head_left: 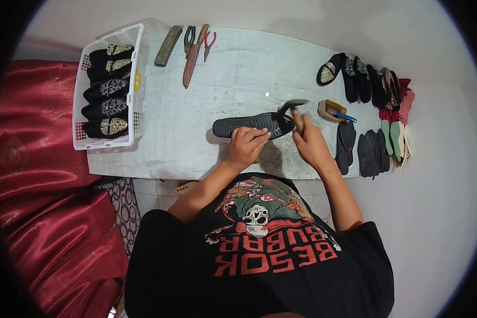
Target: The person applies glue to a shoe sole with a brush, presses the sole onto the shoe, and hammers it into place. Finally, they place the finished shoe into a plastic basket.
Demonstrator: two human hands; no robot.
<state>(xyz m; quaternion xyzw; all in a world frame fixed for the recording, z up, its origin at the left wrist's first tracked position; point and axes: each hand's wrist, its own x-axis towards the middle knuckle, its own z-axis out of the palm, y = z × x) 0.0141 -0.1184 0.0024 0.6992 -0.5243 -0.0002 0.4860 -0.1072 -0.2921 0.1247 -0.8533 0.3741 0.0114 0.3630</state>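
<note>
A black shoe (230, 125) lies sole up on the white table, its toe pointing right. My left hand (246, 146) rests on the near edge of the sole, its fingers pressed together on it. Above the toe, my right hand (310, 140) is wrapped round the handle of a hammer (291, 105), whose dark head is blurred by motion. Whether the hammer touches the sole cannot be told. Most of its handle is hidden by my fingers.
On the left stands a white basket (139, 79) of patterned black shoes. Behind are a wooden block (168, 46), a sheathed knife (191, 66) and red pliers (208, 46). At right are a glue container with a brush (344, 116), loose soles (344, 146) and more shoes (328, 71).
</note>
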